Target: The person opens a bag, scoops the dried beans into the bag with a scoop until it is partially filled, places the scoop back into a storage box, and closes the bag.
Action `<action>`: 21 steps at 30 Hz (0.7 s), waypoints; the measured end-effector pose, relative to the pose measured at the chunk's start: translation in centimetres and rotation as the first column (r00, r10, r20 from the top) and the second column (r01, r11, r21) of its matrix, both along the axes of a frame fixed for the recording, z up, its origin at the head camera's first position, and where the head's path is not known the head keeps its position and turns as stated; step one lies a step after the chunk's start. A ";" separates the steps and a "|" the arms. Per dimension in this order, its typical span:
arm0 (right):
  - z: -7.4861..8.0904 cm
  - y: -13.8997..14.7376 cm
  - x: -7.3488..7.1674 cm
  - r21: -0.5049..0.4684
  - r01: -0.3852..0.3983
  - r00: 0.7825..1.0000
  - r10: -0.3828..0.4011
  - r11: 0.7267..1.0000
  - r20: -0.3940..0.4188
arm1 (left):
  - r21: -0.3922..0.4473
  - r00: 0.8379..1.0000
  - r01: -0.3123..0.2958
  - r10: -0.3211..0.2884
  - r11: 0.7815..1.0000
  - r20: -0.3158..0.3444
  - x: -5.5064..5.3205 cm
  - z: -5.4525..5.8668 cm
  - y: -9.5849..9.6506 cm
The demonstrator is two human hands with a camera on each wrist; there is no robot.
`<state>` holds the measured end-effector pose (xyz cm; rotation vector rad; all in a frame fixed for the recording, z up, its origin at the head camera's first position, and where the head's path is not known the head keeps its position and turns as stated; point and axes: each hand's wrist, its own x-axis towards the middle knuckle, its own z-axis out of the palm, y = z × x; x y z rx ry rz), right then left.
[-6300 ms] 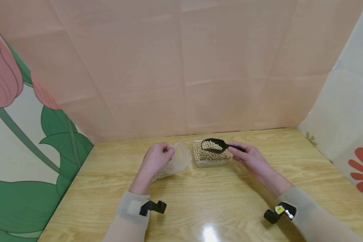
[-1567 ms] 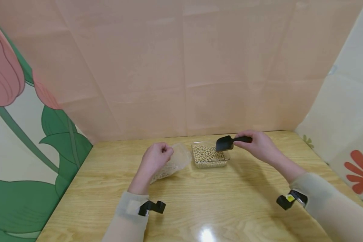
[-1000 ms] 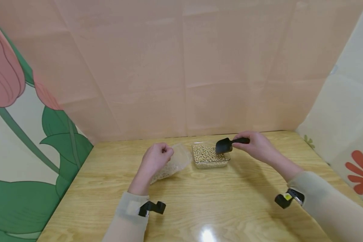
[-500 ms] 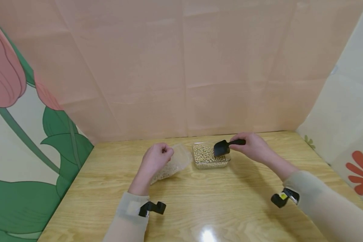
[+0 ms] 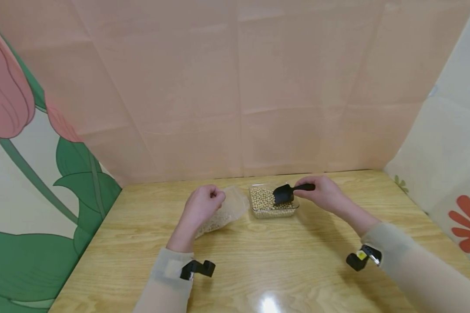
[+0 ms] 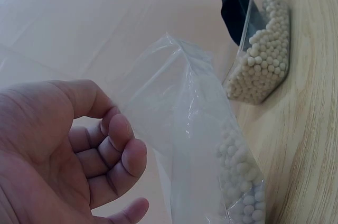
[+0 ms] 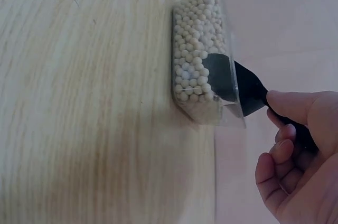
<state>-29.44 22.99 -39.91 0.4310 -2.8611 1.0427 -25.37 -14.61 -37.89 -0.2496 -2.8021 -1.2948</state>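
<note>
- Right hand [image 5: 323, 194] grips the black scoop [image 5: 283, 194], now lower and nearer the table's [image 5: 274, 252] left edge than a second ago; it dips into beads [image 5: 261, 198], suggesting scooping.
- Container [image 5: 274, 210]: near far edge.
- Left hand [image 5: 202, 202] appears to pinch the clear bag [image 5: 233, 205].

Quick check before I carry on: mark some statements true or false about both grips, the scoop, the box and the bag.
1. The right grip holds the black scoop by its handle. True.
2. The scoop's blade is outside the clear box. False: it dips into the pale beads inside the clear box.
3. The clear bag has beads in it. True.
4. The left grip holds a second scoop. False: the left grip pinches the bag.
5. The box rests on the table. True.
</note>
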 end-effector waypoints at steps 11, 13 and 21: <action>-1.8 0.1 -0.1 -0.074 0.044 0.992 -0.035 0.996 0.119 | 0.003 1.000 -0.006 0.006 1.000 -0.002 0.1 0.1 0.0; -2.2 0.0 -0.1 -0.094 0.059 0.990 -0.046 0.994 0.131 | 0.003 1.000 -0.004 0.004 1.000 -0.003 0.0 0.1 0.0; -3.3 -0.3 0.0 -0.227 0.088 0.977 -0.040 0.970 0.207 | 0.002 1.000 -0.009 0.009 1.000 -0.002 -0.1 0.0 -0.1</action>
